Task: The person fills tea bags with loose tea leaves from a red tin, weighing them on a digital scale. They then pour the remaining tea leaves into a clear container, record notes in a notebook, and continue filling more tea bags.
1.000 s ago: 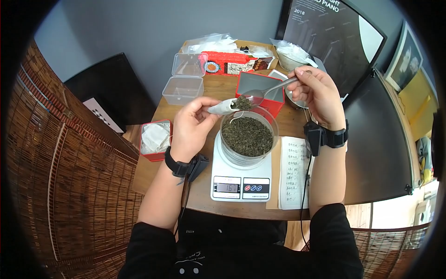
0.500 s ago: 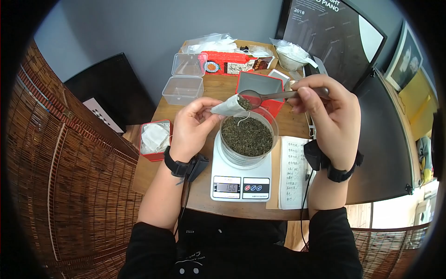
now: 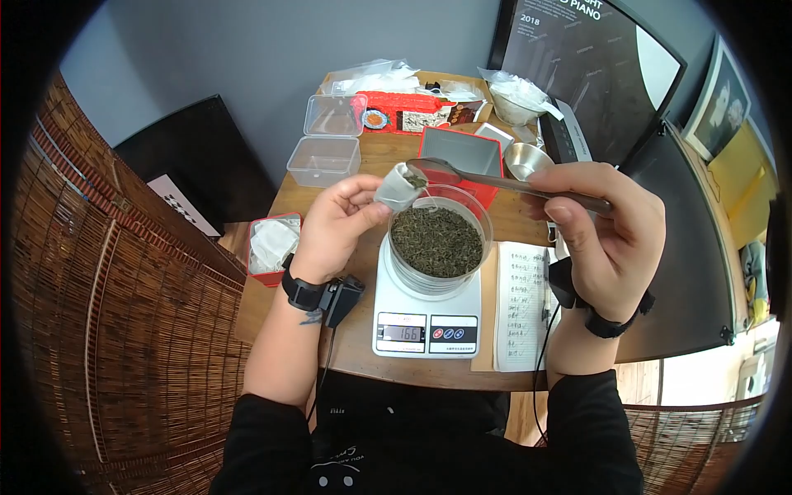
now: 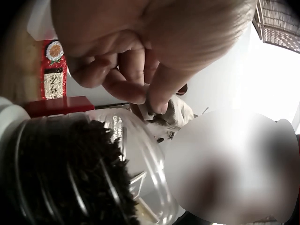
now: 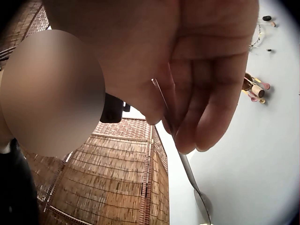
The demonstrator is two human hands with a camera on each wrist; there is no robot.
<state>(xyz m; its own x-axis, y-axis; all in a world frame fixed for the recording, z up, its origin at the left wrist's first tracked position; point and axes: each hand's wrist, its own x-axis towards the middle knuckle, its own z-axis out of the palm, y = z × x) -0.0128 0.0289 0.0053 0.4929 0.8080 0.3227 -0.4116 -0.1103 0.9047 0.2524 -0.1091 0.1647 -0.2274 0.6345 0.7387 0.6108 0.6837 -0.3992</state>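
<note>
My left hand (image 3: 334,227) pinches a small white tea bag (image 3: 398,194), its mouth turned up to the right with dark tea leaves showing inside. In the left wrist view, thumb and fingers close on the bag's fabric (image 4: 173,115). My right hand (image 3: 617,235) grips a metal spoon (image 3: 499,182) by its handle, and the spoon's bowl lies right at the bag's mouth. Below both hands, a clear round tub (image 3: 429,289) of loose tea leaves (image 3: 436,243) stands on a white kitchen scale (image 3: 386,285). The scale's display (image 3: 403,333) reads 166.
Behind the tub stands an open red tin (image 3: 462,148), with a metal cup (image 3: 526,160) beside it. A second red tin (image 3: 266,279) holding white bags is at the left. A clear plastic box (image 3: 326,161), red packet (image 3: 404,103) and notebook (image 3: 518,313) surround the scale.
My right hand has shifted right and lower, turning the spoon at the bag's mouth. The tea bag has tipped more upright, and less tea shows at its opening. The display went from 167 to 166.
</note>
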